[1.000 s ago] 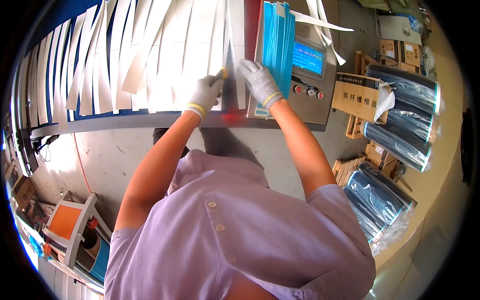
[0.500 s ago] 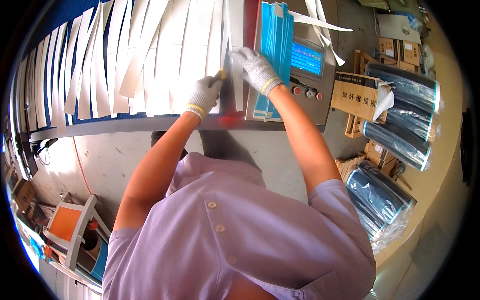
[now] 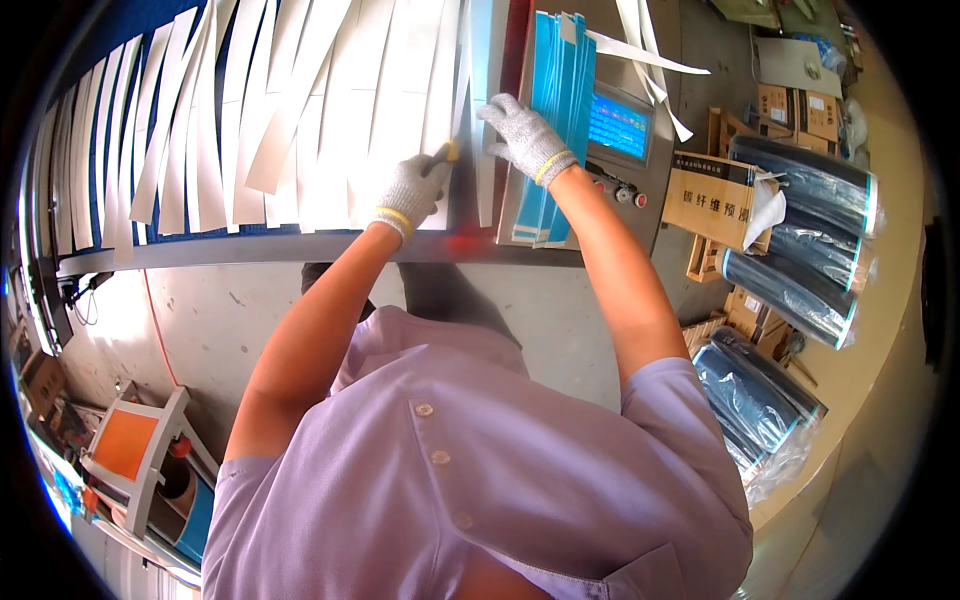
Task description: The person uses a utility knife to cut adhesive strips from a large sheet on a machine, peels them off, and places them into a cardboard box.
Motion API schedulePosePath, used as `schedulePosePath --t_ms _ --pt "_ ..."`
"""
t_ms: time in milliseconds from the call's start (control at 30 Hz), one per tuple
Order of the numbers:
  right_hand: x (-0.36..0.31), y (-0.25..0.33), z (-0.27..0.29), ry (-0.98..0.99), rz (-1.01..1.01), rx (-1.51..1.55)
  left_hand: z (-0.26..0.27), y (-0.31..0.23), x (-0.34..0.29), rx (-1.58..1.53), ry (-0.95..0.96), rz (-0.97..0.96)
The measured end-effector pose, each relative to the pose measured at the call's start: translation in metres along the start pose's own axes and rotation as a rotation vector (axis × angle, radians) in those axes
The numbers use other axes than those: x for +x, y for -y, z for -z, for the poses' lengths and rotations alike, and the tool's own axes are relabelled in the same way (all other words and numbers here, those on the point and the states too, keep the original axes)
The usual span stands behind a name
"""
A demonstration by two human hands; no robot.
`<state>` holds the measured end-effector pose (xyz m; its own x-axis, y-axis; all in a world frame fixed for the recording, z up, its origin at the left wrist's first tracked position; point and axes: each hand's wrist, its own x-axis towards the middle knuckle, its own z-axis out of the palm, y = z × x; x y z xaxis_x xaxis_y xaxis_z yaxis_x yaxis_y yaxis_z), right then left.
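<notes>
My left hand (image 3: 412, 192), in a grey knitted glove with a yellow-edged cuff, is closed around a small tool (image 3: 452, 151) with a yellow end. Most of that tool is hidden by the fingers, so its kind is unclear. Just right of it a long, narrow pale strip (image 3: 484, 190) lies on the machine bed. My right hand (image 3: 527, 138), gloved the same way, is at the strip's right edge, fingers stretched and thumb apart. Beside this hand lies a stack of bright blue strips (image 3: 560, 90). Many white strips (image 3: 340, 130) cover the bed to the left.
A control panel with a lit blue screen (image 3: 617, 127) and knobs sits right of the blue stack. Loose white offcuts (image 3: 650, 60) curl above it. Farther right are a cardboard box (image 3: 708, 190) and plastic-wrapped dark rolls (image 3: 800, 290). An orange-and-grey frame (image 3: 125, 445) stands lower left.
My right hand has shifted slightly right, its fingertips moving from over the pale strip to its right edge. My left hand stays nearly in place with the yellow-ended tool.
</notes>
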<state>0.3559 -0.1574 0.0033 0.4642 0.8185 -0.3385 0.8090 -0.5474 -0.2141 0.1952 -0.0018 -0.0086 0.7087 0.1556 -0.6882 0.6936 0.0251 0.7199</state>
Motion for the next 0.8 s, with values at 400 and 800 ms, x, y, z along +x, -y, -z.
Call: schedulePosePath --t_ms 400,800 --pt "0.001 0.004 0.001 0.0 -0.016 -0.017 -0.006 0.0 0.013 0.001 -0.039 -0.052" --pt "-0.005 0.003 0.008 -0.034 -0.015 0.137 -0.008 0.007 0.012 0.107 -0.021 -0.075"
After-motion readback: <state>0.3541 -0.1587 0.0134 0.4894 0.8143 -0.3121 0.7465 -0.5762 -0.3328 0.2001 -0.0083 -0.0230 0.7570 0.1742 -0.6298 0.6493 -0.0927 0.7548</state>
